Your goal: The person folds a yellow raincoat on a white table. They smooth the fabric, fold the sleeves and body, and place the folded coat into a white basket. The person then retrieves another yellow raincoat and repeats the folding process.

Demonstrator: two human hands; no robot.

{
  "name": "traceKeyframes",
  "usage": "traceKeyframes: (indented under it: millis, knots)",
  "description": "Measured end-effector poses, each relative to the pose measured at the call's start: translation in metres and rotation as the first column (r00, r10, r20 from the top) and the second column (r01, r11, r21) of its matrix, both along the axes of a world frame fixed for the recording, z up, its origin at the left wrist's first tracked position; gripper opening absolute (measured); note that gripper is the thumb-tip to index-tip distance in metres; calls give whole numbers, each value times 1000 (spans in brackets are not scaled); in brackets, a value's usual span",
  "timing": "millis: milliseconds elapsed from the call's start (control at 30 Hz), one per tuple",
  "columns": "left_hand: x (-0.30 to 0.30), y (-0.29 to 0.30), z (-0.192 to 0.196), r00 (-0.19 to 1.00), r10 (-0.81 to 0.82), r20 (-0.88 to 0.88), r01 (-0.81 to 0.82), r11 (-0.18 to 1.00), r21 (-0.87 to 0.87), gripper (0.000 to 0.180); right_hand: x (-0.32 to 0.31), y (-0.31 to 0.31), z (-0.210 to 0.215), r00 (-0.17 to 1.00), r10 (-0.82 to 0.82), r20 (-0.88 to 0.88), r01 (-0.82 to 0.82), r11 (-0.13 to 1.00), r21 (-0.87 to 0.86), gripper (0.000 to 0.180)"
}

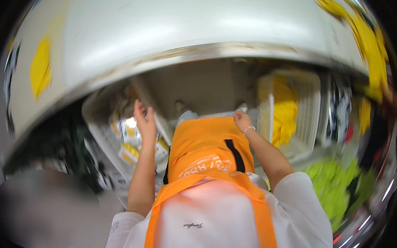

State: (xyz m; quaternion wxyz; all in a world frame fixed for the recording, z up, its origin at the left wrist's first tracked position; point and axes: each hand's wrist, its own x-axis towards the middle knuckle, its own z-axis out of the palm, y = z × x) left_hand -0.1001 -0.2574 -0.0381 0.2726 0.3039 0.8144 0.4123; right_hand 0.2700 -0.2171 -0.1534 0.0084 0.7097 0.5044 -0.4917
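The picture is motion-blurred. My left hand (144,121) is raised with its fingers stretched and apart. It is beside the rim of a white crate (100,137) that holds packets in yellow and white (130,143). My right hand (242,122), a thin bracelet on its wrist, is curled at the far edge of my orange apron (206,151). Whether it grips the apron is not visible. Next to it stands a white basket (310,107) with yellow goods (283,112).
A broad white surface with a metal edge (176,28) arches over the top of the view. Below it lies a beige floor (209,88) with my shoes (181,107). Green goods (334,189) lie at the lower right, dark goods (58,148) at the left.
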Motion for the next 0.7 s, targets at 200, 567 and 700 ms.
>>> traceKeyframes:
  millis: [200,567,700]
  knots:
    - [196,168,24,543,-553,-632,706,709,-14,59,196,-95,-94,873,-487,27,487,871,-65,24]
    - [563,385,-12,-92,-528,-844,902,314,-295,61,522,-158,-424,762,-550,344,595,803,-35,27]
    - [544,406,-20,-121,-545,-830,777,469,-421,54,621,-41,-484,492,-863,116,839,505,201,36]
